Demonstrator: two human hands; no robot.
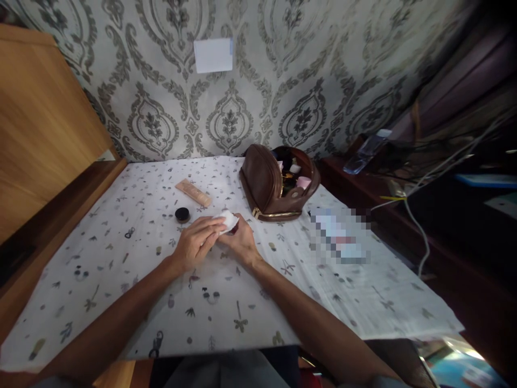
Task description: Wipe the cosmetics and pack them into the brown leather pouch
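Above the middle of the patterned cloth, my two hands meet. My left hand point(197, 240) is closed on a crumpled white tissue point(227, 220) and presses it against what the other hand holds. Fingers curled, my right hand point(244, 240) grips a small dark red item point(233, 229), mostly covered by the tissue and fingers; its kind does not show. Just left of the hands sits a small round jar with a black lid point(182, 214). Beyond it lies a beige squeeze tube point(194, 193), on its side.
A brown cosmetic bag point(264, 186) stands unzipped behind my hands, with several small items inside. To its right lies a blurred-out flat object point(339, 237). A wooden panel point(48, 118) borders the left; a clear plastic bottle point(367, 152) and white cables point(420, 237) are at right.
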